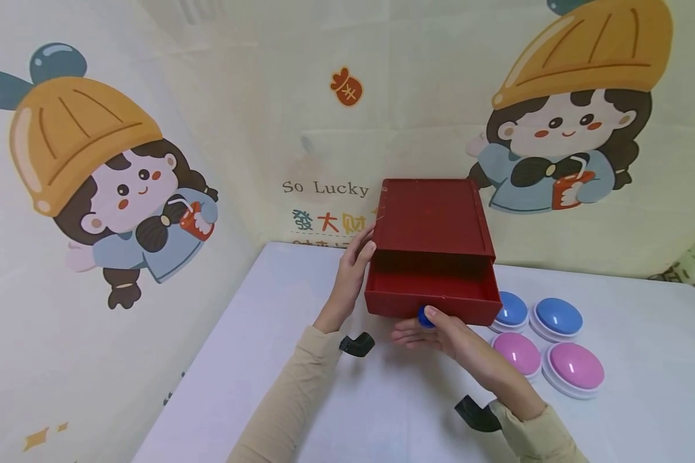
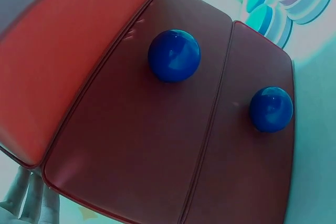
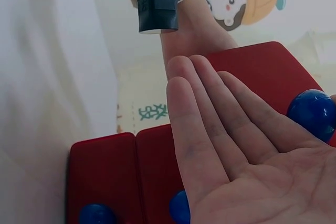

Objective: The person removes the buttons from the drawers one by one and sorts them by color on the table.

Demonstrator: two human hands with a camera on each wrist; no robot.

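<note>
A red box of drawers point(image 1: 431, 215) stands on the white table, its top drawer point(image 1: 402, 280) pulled partway out, with no contents visible inside. My right hand point(image 1: 460, 344) is at the drawer's front, palm up with straight fingers. Its thumb lies over the blue drawer knob point(image 1: 425, 316), which is held between thumb and fingers; the right wrist view shows this knob point(image 3: 311, 115) too. My left hand point(image 1: 350, 276) rests along the box's left side, fingers extended. Two lower drawer fronts, each with a blue knob point(image 2: 174, 56), appear shut in the left wrist view.
Right of the box are two blue dome-topped discs point(image 1: 558, 316) and two pink ones point(image 1: 576, 366), near my right forearm. Behind the table hangs a cream backdrop point(image 1: 301, 128) printed with cartoon figures. Each wrist bears a black camera mount point(image 1: 477, 413).
</note>
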